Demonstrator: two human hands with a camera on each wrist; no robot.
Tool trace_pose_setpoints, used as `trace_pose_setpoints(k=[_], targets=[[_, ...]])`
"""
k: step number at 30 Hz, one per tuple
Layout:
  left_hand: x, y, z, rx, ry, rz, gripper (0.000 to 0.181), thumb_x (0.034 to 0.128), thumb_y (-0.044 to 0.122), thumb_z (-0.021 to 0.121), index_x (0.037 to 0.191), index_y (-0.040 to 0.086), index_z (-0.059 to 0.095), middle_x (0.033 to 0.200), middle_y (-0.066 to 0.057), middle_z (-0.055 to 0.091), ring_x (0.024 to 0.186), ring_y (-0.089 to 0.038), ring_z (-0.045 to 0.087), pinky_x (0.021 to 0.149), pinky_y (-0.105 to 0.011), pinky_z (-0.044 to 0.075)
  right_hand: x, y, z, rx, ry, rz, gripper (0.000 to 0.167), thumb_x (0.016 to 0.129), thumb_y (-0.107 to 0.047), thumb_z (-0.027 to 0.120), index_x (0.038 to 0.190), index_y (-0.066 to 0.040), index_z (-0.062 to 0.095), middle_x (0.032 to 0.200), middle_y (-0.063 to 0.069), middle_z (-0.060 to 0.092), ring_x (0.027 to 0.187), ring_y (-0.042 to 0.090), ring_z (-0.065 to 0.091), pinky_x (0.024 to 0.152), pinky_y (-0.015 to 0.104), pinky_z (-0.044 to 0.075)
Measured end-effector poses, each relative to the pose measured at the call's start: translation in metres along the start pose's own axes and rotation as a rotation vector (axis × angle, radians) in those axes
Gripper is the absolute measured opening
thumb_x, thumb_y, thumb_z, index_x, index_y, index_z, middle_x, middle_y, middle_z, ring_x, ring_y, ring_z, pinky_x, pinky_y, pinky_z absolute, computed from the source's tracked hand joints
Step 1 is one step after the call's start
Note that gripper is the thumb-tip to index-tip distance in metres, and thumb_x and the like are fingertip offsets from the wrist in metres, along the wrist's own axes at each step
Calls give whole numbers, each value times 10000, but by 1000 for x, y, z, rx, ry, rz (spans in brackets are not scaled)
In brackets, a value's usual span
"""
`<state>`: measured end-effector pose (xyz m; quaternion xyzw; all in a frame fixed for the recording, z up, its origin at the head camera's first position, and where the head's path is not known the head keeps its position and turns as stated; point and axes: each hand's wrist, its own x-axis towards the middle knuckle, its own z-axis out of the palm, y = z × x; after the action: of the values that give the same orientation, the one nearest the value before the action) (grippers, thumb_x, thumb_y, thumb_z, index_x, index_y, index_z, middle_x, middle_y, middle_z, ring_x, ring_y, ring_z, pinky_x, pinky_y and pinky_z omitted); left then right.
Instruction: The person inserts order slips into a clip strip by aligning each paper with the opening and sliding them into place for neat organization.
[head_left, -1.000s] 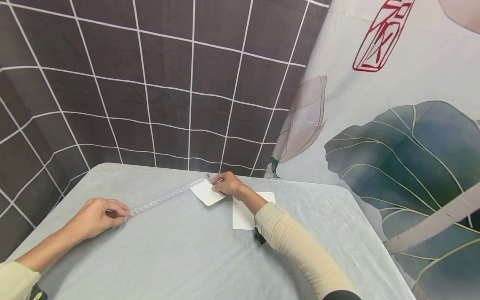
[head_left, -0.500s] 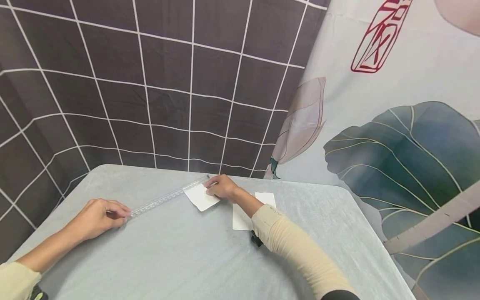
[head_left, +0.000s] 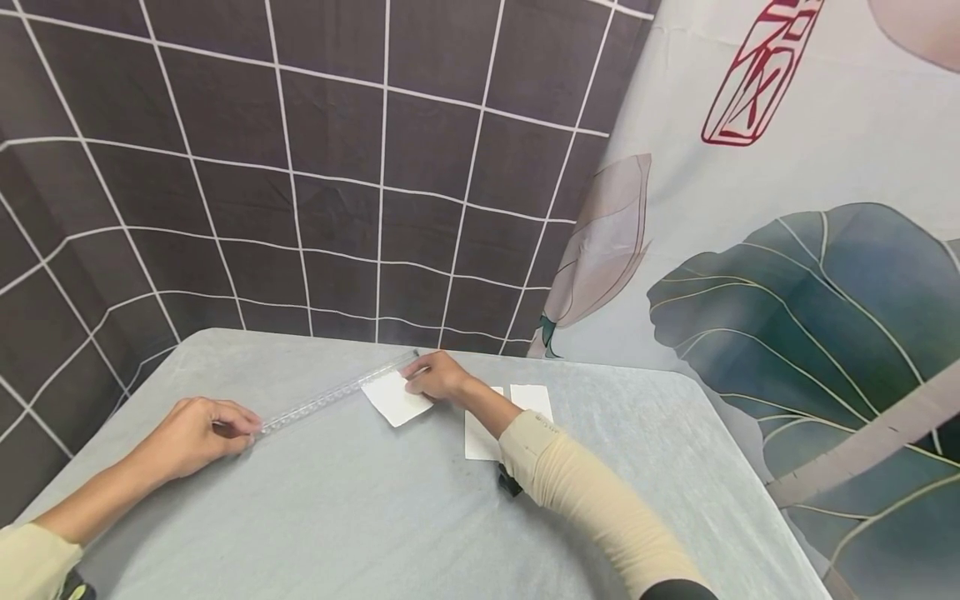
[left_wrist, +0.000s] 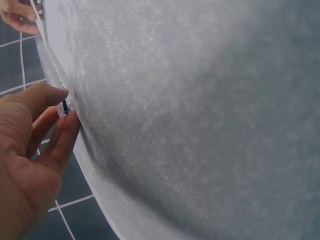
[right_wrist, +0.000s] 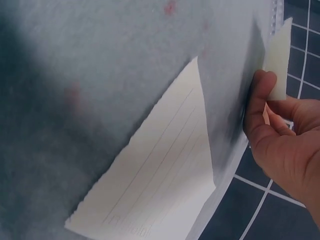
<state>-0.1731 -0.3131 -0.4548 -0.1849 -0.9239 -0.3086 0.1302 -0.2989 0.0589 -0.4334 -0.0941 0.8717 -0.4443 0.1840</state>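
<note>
A long clear plastic strip with a bumpy edge (head_left: 322, 402) lies slantwise across the far left part of the table. My left hand (head_left: 198, 429) pinches its near end between thumb and fingers; a small dark piece (left_wrist: 65, 106) shows there in the left wrist view. My right hand (head_left: 438, 377) pinches a small white sheet of paper (head_left: 392, 402) by its right side, thumb and fingers curled. The sheet's upper left edge is at the strip; whether it is joined to it I cannot tell. In the right wrist view the sheet (right_wrist: 278, 62) stands tilted up from the cloth.
White paper (head_left: 480, 437) with printed lines and a rough edge lies under my right forearm, which partly covers it. Pale grey cloth (head_left: 337, 517) covers the table. A dark gridded curtain (head_left: 330, 208) hangs behind, and a leaf-patterned one (head_left: 825, 317) at the right.
My right hand has shifted left and slightly toward me with the small sheet, along the strip. More of the lined paper shows beside the forearm. The left hand has stayed still.
</note>
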Motion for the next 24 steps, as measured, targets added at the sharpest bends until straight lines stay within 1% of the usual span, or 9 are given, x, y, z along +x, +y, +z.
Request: trace_pose_setpoints(k=[5,10,17,24], targets=[[0,-1,0,-1,1,1,227,747,-33,968,827,154,867,941,-82,860,911,195,624,744,-30,528,1,-3,6,-9,-17,-10,326,966,-57,801,1292,-34,812,1127,177,803,852,145,693,774,242,603],[-1,-1,0,6,2,11,233,741,-30,969,831,160,868,938,-79,860,910,189,629,743,-39,532,0,-4,12,-22,-23,-10,321,968,-72,799,1288,-49,812,1123,149,804,862,141,694,788,247,603],[0,-1,0,13,7,26,237,737,-27,970,821,167,863,928,-72,858,900,176,641,746,-34,524,-2,-6,15,-9,-21,-6,328,961,-53,799,1288,-41,808,1127,159,805,895,174,729,829,282,637],[0,-1,0,10,-5,20,237,742,-32,969,820,165,862,925,-61,858,898,169,647,747,-31,521,-2,-8,19,13,-24,-9,305,963,-39,803,1267,-29,809,1102,175,815,871,164,712,807,276,625]])
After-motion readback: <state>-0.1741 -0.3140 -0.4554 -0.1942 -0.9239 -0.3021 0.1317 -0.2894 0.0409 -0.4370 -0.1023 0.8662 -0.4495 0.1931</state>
